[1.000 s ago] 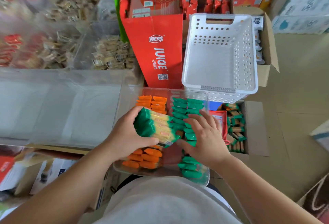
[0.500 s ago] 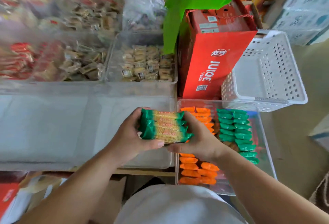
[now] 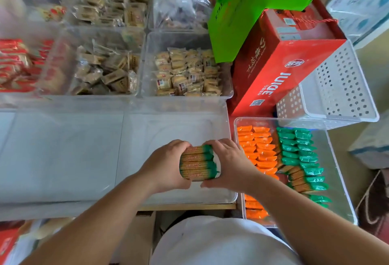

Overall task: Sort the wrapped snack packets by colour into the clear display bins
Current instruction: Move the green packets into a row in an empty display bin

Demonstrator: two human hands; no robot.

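Observation:
A stack of several green-ended snack packets [image 3: 197,162] is held between my left hand [image 3: 166,166] and my right hand [image 3: 229,163], both gripping it from the sides. The stack hangs over an empty clear display bin [image 3: 174,121]. To the right lies a clear tray [image 3: 334,172] with a column of orange packets [image 3: 257,149] and a column of green packets [image 3: 301,155] side by side.
Another empty clear bin [image 3: 59,149] sits to the left. Behind are clear bins of beige snacks [image 3: 185,71], brown snacks [image 3: 101,69] and red packets [image 3: 14,65]. A red juice carton [image 3: 280,65], a green bag [image 3: 252,6] and a white perforated basket [image 3: 336,88] stand at the right.
Both hands carried the green packet stack leftward from the tray to above the empty clear bin. The right hand went from the tray's green column to gripping the stack.

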